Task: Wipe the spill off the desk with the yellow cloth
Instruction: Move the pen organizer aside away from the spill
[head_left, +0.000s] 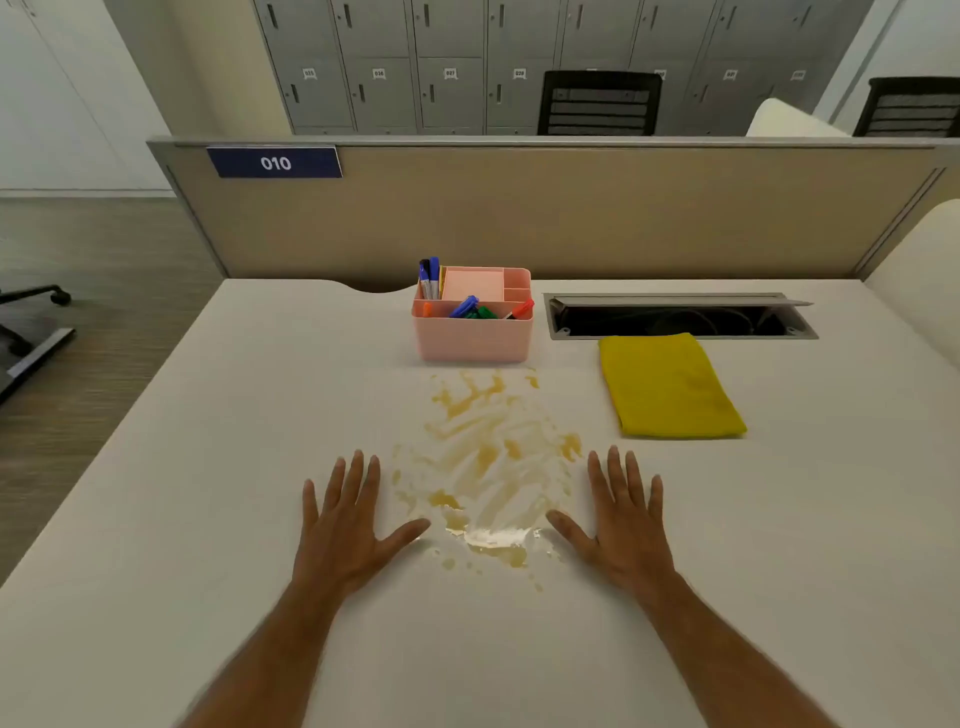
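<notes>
An amber spill (485, 467) is smeared over the middle of the white desk (208, 467), with wet puddles and drops at its near end. The yellow cloth (667, 384) lies folded flat to the right of the spill, further back. My left hand (348, 525) rests palm down on the desk just left of the spill, fingers spread. On the spill's right side my right hand (623, 525) lies flat the same way. Both hands hold nothing, and the cloth is a hand's length beyond my right fingertips.
A pink organiser (472, 338) with markers stands right behind the spill. An open cable hatch (675, 317) sits in the desk behind the cloth. A beige partition (571, 208) closes the far edge. Office chairs and lockers stand beyond it.
</notes>
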